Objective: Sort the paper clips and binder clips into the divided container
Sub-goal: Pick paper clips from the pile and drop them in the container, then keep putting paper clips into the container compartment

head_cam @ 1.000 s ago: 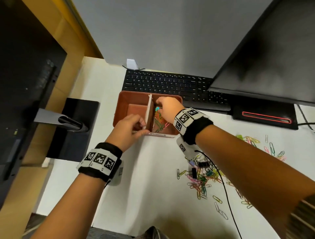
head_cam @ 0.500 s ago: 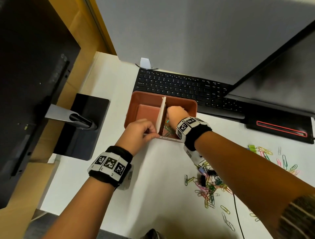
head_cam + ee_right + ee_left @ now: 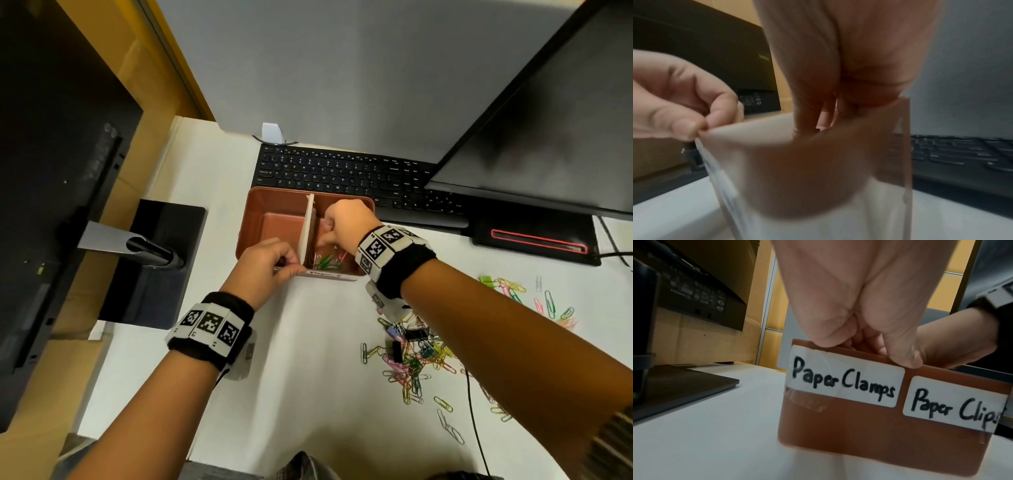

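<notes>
The divided container [image 3: 274, 219] is sitting on the white desk [image 3: 308, 394] just in front of the keyboard [image 3: 342, 174], with a pale divider [image 3: 308, 222] standing between its two compartments. In the left wrist view its near wall is carrying two labels, "Paper Clamps" [image 3: 844, 378] on the left and "Paper Clips" [image 3: 953, 404] on the right. Coloured paper clips [image 3: 327, 262] are already lying in the right compartment; the left one is showing only its bare floor.

The left hand [image 3: 270, 267] is pinching the container's near rim beside the divider, thumb outside and fingers curled over the edge. The right hand [image 3: 346, 222] is reaching down into the right compartment with its fingers curled (whether they are holding a clip or have just let one go, I cannot tell, since the right wrist view is blurred).

Out on the desk to the right, the main loose pile [image 3: 411, 353] is mixing paper clips with dark binder clips [image 3: 396, 351], and a smaller scatter [image 3: 534, 294] is lying farther right.

The risks, as I judge them: the clips look tangled, so a binder clip could be riding along with a handful into the wrong side. The divider is looking thin and is being crowded by the right hand's knuckles, so a careless withdrawal could be tipping it or flicking clips over it. If the left hand's pinch is loosening, the light container could be sliding toward the keyboard.
</notes>
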`<state>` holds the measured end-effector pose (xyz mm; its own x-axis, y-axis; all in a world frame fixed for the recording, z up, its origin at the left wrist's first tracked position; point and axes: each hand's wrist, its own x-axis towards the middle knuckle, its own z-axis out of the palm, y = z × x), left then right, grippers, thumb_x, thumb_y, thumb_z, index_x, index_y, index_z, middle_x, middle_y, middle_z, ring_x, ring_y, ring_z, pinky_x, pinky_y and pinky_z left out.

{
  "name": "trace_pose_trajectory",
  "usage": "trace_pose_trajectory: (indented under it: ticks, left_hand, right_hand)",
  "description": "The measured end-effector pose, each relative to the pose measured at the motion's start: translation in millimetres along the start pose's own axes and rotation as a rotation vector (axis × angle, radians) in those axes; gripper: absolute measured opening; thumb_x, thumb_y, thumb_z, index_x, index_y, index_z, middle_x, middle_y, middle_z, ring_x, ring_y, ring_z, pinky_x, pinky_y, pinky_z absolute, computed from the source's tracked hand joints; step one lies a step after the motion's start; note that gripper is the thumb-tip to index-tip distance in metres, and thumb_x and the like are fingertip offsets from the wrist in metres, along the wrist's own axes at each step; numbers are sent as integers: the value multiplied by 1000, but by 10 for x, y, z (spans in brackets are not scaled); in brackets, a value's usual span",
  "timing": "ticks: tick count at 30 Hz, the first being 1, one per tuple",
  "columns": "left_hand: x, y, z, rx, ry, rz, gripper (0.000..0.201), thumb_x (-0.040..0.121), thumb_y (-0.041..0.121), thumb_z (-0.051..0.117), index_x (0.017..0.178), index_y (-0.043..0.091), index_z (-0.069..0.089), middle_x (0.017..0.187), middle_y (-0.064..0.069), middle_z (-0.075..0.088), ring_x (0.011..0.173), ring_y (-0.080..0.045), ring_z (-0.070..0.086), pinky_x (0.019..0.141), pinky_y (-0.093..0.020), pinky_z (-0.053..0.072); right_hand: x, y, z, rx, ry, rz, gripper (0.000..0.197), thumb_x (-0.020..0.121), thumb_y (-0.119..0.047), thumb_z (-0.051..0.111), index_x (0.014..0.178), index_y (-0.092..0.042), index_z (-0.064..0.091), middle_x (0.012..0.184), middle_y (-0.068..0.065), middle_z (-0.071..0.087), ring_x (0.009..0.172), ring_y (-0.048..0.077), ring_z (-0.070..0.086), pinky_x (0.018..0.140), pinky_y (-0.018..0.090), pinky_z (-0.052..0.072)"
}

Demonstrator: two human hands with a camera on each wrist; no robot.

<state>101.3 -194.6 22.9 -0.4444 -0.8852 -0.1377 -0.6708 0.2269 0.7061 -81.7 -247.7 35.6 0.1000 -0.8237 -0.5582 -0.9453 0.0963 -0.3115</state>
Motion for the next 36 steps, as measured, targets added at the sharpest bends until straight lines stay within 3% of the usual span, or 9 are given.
trace_pose_trajectory:
  ticks: [3, 5, 9, 16, 21, 25, 30, 33, 36]
  left_hand:
    - [-5, 26, -29, 30, -15, 17, 15, 75, 20, 74, 79, 11, 62, 81, 3, 56, 73, -1, 50, 69, -6, 38]
    - [-32, 84, -58, 52, 19, 65, 20, 74, 22, 75, 86, 13, 63, 88, 3, 56, 78, -8, 54, 75, -13, 43]
    - [-208, 369, 1, -2, 94, 197, 19, 75, 23, 74, 88, 19, 60, 84, 11, 52, 78, 0, 51, 70, -7, 41]
    - [-504, 459, 932, 35, -305, 81, 31, 73, 28, 76, 97, 18, 59, 87, 7, 49, 69, -3, 47, 65, -15, 37]
    - [-622, 407, 1456, 121, -372, -83, 48, 68, 38, 78, 105, 20, 53, 98, 2, 51, 87, -14, 51, 80, -28, 46]
    - [-621, 415, 1623, 138, -265, -86, 42, 71, 28, 77, 106, 15, 57, 99, -1, 56, 90, -19, 52, 78, -28, 44]
    - [-601, 448, 1684, 103, -189, -83, 19, 80, 11, 68, 98, 9, 63, 92, -7, 63, 84, -22, 60, 80, -32, 50]
    - [-589, 468, 1671, 87, -170, -80, 15, 79, 6, 68, 94, 7, 66, 90, -9, 66, 83, -24, 61, 80, -30, 49]
    - [-578, 487, 1644, 83, -175, -66, 15, 80, 4, 67, 94, 8, 67, 87, -7, 67, 80, -21, 61, 79, -28, 49]
  right_hand:
    - [-226, 134, -100, 143, 138, -69, 30, 76, -35, 73, 92, -9, 67, 74, -6, 57, 80, 17, 61, 82, 27, 51]
    - [-446, 330, -122, 309, 292, -85, 21, 75, -29, 75, 87, -13, 68, 67, -13, 54, 71, 10, 57, 68, 19, 48]
    - [-835, 924, 8, 418, 444, 5, 12, 79, -20, 71, 89, -18, 65, 80, -3, 61, 74, 12, 57, 71, 24, 48]
    - [-1072, 1504, 661, 286, 195, 129, 28, 86, -22, 62, 113, -15, 63, 114, 9, 55, 103, 24, 55, 90, 30, 40]
    - [-1560, 1535, 883, 354, 227, -4, 15, 87, -22, 58, 100, -15, 63, 93, -1, 59, 81, 13, 54, 79, 30, 48]
    - [-1897, 1590, 1230, 372, -26, -77, 26, 83, -26, 66, 107, -20, 58, 77, -17, 47, 68, 3, 46, 70, 24, 39]
    - [-1906, 1773, 1479, 280, -20, -52, 62, 81, -38, 67, 135, -23, 41, 119, -2, 52, 98, 9, 50, 91, 30, 44]
    - [-1873, 1883, 1441, 203, 95, -21, 71, 77, -41, 70, 138, -23, 38, 136, 4, 45, 125, 22, 43, 106, 38, 37]
    - [-1922, 1834, 1395, 92, 125, -33, 67, 75, -48, 67, 133, -28, 40, 140, -1, 40, 130, 21, 37, 107, 44, 32]
